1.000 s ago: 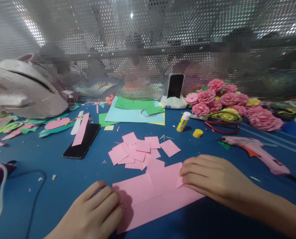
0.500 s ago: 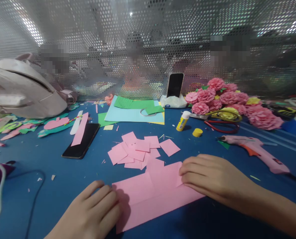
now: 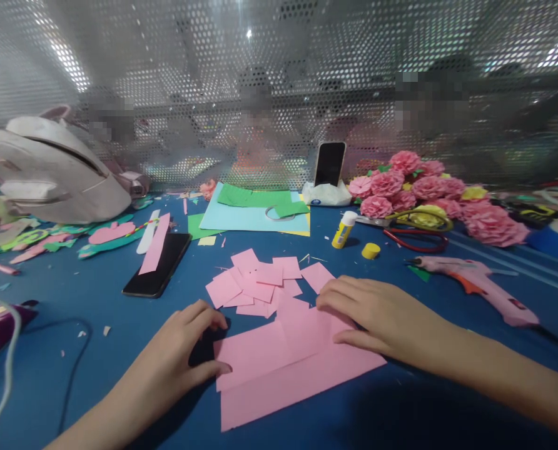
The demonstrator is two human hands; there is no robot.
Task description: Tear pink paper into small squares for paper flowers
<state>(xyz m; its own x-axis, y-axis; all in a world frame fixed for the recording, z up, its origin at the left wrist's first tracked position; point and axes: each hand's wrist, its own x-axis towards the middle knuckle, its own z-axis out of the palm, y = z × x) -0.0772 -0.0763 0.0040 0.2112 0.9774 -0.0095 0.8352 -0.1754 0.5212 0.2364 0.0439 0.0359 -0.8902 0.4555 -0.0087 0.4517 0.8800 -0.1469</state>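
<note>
A large pink paper sheet (image 3: 283,387) lies on the table before me, with an overlapping upper layer and visible crease lines. My left hand (image 3: 189,344) is at its left edge, thumb tip touching the paper and fingers curled well apart from the thumb. My right hand (image 3: 368,312) grips the upper right part of the paper, with fingertips near the top edge and thumb lower down. Just beyond the sheet lies a loose pile of small pink paper squares (image 3: 264,275); the nearest square meets the sheet's top edge.
An uncapped glue stick (image 3: 343,230) stands beside its yellow cap (image 3: 371,251). A pink glue gun (image 3: 480,281) lies at right, near red-handled scissors (image 3: 420,240) and pink paper flowers (image 3: 401,181). At left are a phone (image 3: 166,269), a backpack (image 3: 58,175) and a cable (image 3: 14,350).
My left hand has lifted and opened, moving up and back from the sheet's left side. My right hand has shifted slightly left, its thumb now spread from the fingers. The upper layer's edge shows more clearly.
</note>
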